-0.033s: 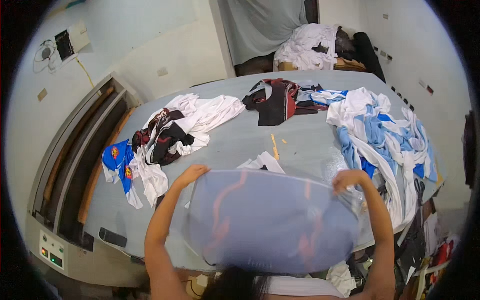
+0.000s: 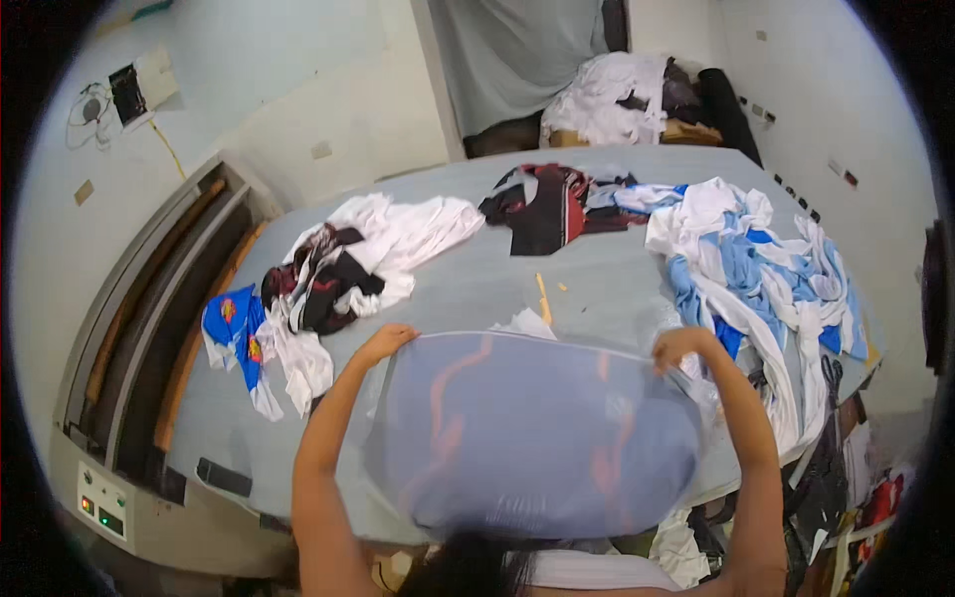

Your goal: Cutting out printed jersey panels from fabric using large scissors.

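Observation:
A bluish-grey cloth panel (image 2: 537, 438) with faint orange-pink streaks is stretched between my hands over the table's near side. Its lower part bulges towards me and is slightly blurred. My left hand (image 2: 390, 343) pinches its upper left corner, and my right hand (image 2: 680, 348) grips the upper right corner. Behind the panel's top edge, a piece of white cloth (image 2: 527, 323) peeks out, mostly hidden. Beyond it on the tabletop lies a thin yellowish strip (image 2: 543, 297).
On the grey table (image 2: 448, 289), white and dark red-black garments (image 2: 333, 289) lie left, black-red pieces (image 2: 547, 209) at the back, and a white and blue cloth heap (image 2: 746, 259) right. A long roller machine (image 2: 164, 328) borders the left. A black box (image 2: 224, 476) sits near its controls.
The cloth panel has shifted slightly in my hands, and less of the white cloth behind it shows. My right hand has moved a little left and up. Both grips stay closed.

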`<control>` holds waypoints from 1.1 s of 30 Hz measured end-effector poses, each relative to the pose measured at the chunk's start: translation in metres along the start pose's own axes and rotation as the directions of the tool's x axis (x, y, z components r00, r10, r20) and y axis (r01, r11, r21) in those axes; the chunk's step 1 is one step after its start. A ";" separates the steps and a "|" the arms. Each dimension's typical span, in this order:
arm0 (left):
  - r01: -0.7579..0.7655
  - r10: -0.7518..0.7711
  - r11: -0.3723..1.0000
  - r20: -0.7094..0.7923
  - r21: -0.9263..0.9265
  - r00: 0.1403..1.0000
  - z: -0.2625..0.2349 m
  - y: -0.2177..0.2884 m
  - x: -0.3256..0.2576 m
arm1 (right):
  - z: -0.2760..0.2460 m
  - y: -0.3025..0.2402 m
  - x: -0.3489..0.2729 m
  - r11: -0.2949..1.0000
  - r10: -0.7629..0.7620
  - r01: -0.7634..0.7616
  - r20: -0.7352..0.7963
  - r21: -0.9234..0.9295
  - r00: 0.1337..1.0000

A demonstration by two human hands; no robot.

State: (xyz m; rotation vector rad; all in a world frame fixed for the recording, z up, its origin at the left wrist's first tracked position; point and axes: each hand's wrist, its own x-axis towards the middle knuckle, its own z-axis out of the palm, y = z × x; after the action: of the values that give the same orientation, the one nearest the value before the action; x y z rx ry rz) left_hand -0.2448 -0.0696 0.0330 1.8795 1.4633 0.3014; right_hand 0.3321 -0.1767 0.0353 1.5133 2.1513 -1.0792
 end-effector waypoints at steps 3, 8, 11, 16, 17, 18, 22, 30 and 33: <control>-0.107 0.460 0.718 -0.354 0.687 0.814 -0.071 0.036 0.103 | -0.101 -0.005 0.042 0.878 0.010 -0.272 -0.552 -0.395 0.834; -0.492 0.146 0.855 -0.987 0.163 -0.073 -0.281 0.261 0.076 | -0.290 -0.103 -0.113 0.947 -0.316 -0.175 -0.686 -0.269 -0.656; -0.895 0.312 0.331 -0.930 0.299 -0.195 -0.320 0.311 -0.044 | -0.278 -0.145 -0.239 0.938 -0.326 -0.145 -0.663 -0.314 -0.674; -0.981 0.148 0.194 -0.988 -0.023 0.052 -0.232 0.239 -0.134 | -0.130 -0.144 -0.265 0.932 -0.222 0.099 -0.767 -0.348 -0.601; -0.978 0.144 0.202 -0.986 -0.057 0.087 -0.211 0.212 -0.133 | -0.100 -0.138 -0.253 0.962 -0.060 0.197 -0.849 -0.189 -0.526; -0.958 0.519 0.019 -0.816 -0.287 0.255 -0.190 0.181 -0.137 | -0.074 -0.132 -0.241 0.916 -0.293 0.147 -0.874 -0.373 -0.387; -0.851 0.407 0.223 -0.748 -0.476 0.525 -0.095 0.059 -0.103 | 0.011 -0.116 -0.182 0.986 -0.130 0.133 -0.969 -0.104 0.210; -0.332 0.379 0.918 0.238 -0.216 0.894 0.008 0.003 -0.107 | 0.078 -0.070 -0.132 0.977 -0.163 0.205 -0.421 0.058 0.893; 0.308 -0.227 0.946 0.474 -0.100 0.851 0.022 0.031 -0.115 | 0.093 -0.052 -0.118 0.945 -0.047 0.204 -0.512 0.255 0.858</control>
State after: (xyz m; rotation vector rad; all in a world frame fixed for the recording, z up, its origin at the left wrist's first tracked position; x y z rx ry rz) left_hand -0.2460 -0.1863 0.0655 1.4520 1.2995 -0.1435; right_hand 0.3169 -0.3315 0.0661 1.9983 2.5483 -1.2053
